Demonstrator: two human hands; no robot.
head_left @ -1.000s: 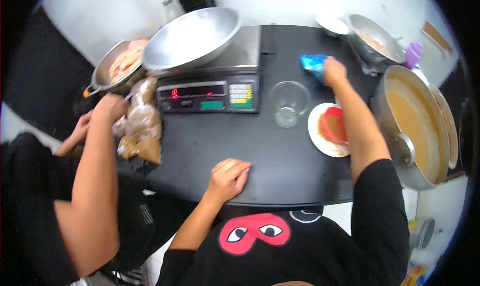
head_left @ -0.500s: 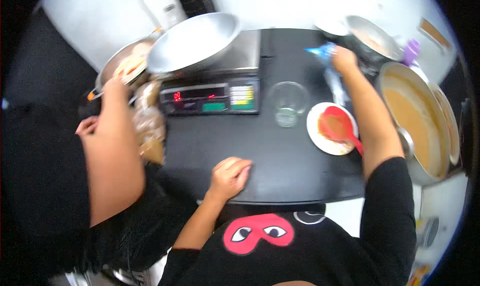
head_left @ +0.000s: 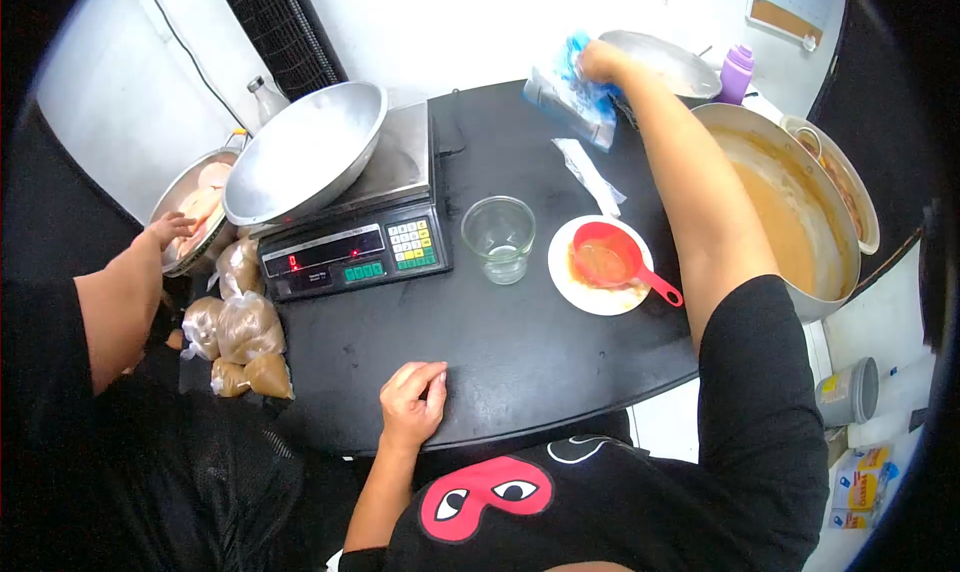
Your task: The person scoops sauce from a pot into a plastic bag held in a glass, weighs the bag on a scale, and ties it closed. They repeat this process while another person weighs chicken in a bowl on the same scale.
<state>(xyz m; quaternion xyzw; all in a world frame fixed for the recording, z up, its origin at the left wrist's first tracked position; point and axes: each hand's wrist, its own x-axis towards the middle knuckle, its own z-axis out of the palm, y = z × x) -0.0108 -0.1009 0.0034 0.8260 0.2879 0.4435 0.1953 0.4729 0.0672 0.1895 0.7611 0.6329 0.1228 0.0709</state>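
**A sure grip on the plastic, and a forearm held high**

My right hand is stretched to the far side of the table, its fingers closed on the blue end of a plastic bag. The bag's clear part hangs down and to the left, beside the metal pan. My fingertips are partly hidden, so I can't tell how much plastic is bunched under them. To handle it well, I'd judge a pinch near the edge best, since thin plastic crumples and may slip or cling to itself.

My left hand lies curled in a loose fist at the near edge of the table, and I see nothing in it. It could steady the loose side of the bag if one hand proves too few.

The reach needs care. My right forearm passes close to the handle of the red scoop, which sits on the white plate, and the big pot of brown sauce is on the other side. I'd lift the elbow so my sleeve brushes neither. A white strip lies between bag and plate; the glass stands left of the plate, so swinging the bag low that way could knock it.
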